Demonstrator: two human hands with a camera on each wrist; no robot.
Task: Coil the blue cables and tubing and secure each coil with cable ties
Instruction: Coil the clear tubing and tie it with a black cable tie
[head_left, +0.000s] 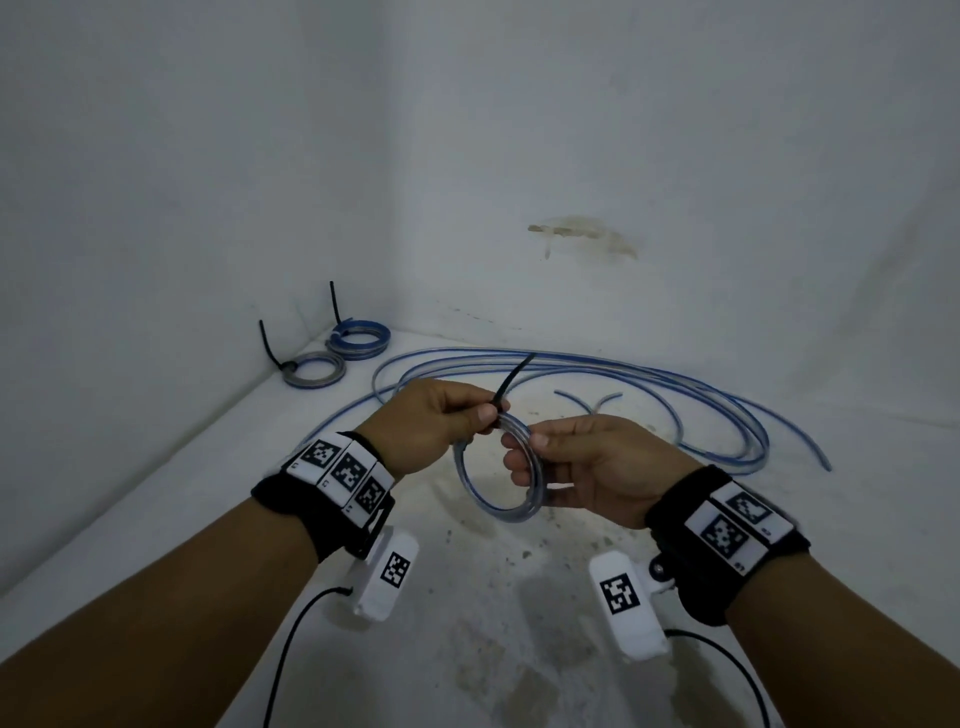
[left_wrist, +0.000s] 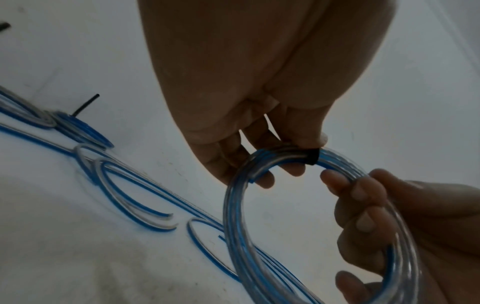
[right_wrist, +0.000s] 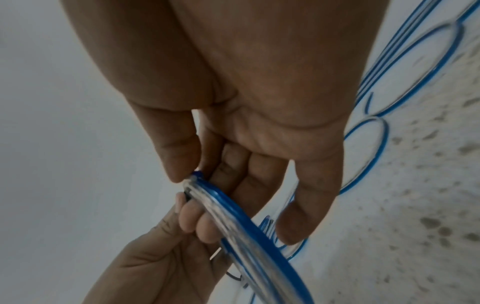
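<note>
Pointing up and away, cable tie (head_left: 511, 382) wraps coil (head_left: 496, 480).

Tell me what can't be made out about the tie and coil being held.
- Cable tie head, head view: the left hand covers it, so how far it is cinched is unclear.
- Tie tail, left wrist view: hidden behind the left hand's fingers; only a black band shows.
- Coil far side: covered by the right hand.
- Right wrist view: the coil is motion-blurred.

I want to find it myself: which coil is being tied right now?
Start at the far wall corner, where two tied coils lie. Come nearer to both hands: the coil between them is lifted, unlike those.
</note>
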